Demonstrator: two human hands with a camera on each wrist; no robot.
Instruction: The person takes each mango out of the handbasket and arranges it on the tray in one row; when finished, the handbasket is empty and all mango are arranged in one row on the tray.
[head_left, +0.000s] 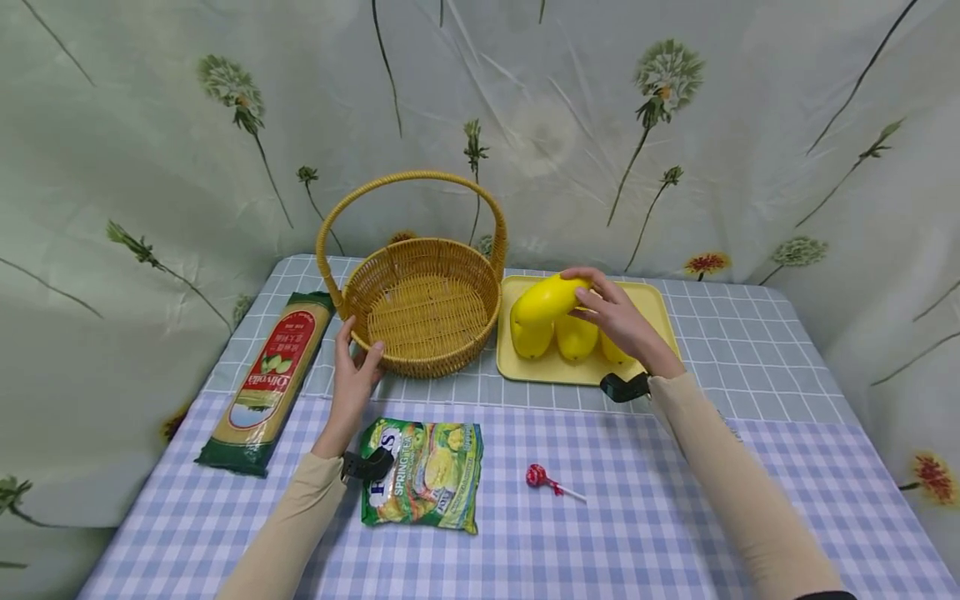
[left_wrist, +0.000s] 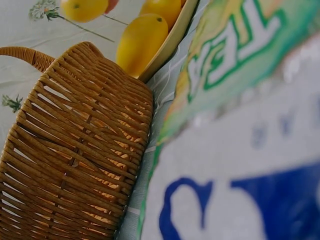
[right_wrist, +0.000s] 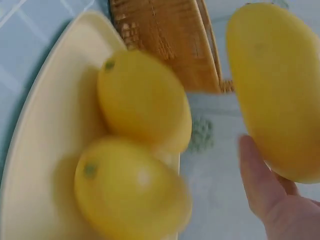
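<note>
My right hand [head_left: 618,321] holds a yellow mango [head_left: 551,300] by one end, tilted above a pale yellow tray [head_left: 656,304]. In the right wrist view, a thumb or finger presses on the underside of this mango [right_wrist: 280,95]. Several more mangoes [head_left: 577,337] lie in the tray. At the near left rim of a wicker basket [head_left: 427,312], my left hand [head_left: 352,379] grips with thumb and fingers. The basket looks bare inside. In the left wrist view, its woven side [left_wrist: 75,150] shows, but the hand itself is out of sight.
A green candy bag [head_left: 423,475] lies in front of the basket, partly under the left wrist. A spaghetti packet [head_left: 273,375] lies left of the basket. Near the table's middle is a red lollipop [head_left: 536,475]. A floral curtain [head_left: 562,125] hangs behind.
</note>
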